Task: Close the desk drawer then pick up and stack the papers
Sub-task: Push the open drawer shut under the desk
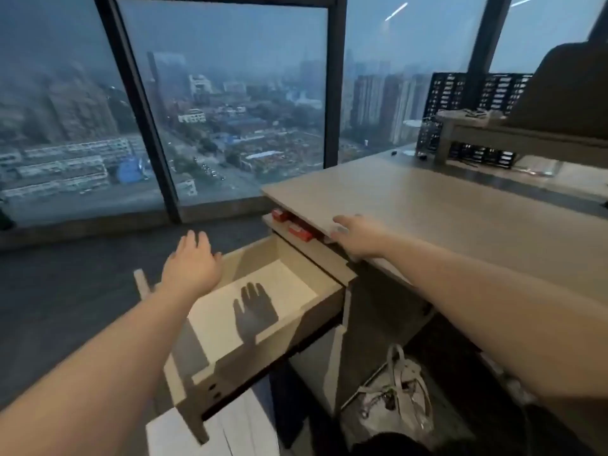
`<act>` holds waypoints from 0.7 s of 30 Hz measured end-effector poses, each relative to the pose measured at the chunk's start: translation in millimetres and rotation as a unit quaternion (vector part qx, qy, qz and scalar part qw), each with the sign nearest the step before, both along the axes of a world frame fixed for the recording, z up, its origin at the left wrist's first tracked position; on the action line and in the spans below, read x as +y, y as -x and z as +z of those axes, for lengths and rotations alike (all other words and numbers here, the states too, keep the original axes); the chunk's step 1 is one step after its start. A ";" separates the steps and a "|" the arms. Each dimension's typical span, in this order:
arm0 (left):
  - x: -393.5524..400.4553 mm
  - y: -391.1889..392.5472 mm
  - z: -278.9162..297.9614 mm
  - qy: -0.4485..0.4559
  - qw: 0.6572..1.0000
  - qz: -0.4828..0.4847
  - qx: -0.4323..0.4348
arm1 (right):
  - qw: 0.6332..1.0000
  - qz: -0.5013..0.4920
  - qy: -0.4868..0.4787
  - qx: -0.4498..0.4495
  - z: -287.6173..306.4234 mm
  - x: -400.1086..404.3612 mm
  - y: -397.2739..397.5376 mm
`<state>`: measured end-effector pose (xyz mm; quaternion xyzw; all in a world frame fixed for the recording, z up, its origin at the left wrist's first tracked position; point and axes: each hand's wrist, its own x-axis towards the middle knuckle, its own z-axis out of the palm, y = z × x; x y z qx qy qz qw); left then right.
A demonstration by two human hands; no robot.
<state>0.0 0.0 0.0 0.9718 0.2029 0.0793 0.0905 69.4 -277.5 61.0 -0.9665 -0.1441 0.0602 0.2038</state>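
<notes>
The beige desk drawer stands pulled far out to the left of the desk, with a white sheet lying flat on its bottom. My left hand hovers over the drawer's far left side, fingers spread, holding nothing. My right hand rests palm down on the front left edge of the desk top, fingers curled over the edge. White papers lie on the floor below the drawer's front panel.
Red boxes sit in a shallow upper drawer under the desk top. A white bag stands on the floor under the desk. A black mesh organiser and a raised shelf are at the desk's back. Large windows are ahead.
</notes>
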 end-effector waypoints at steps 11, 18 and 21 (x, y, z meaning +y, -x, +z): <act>44.9 51.5 -54.4 0.189 0.950 0.182 0.171 | 0.994 0.004 0.106 -0.017 -28.2 26.1 -12.0; 35.9 38.2 -61.4 0.212 0.963 0.140 0.089 | 0.991 0.041 0.120 -0.052 -37.0 28.0 -25.0; 25.1 25.5 -68.0 0.238 0.964 0.099 0.064 | 0.990 0.053 0.120 -0.050 -38.8 27.3 -32.6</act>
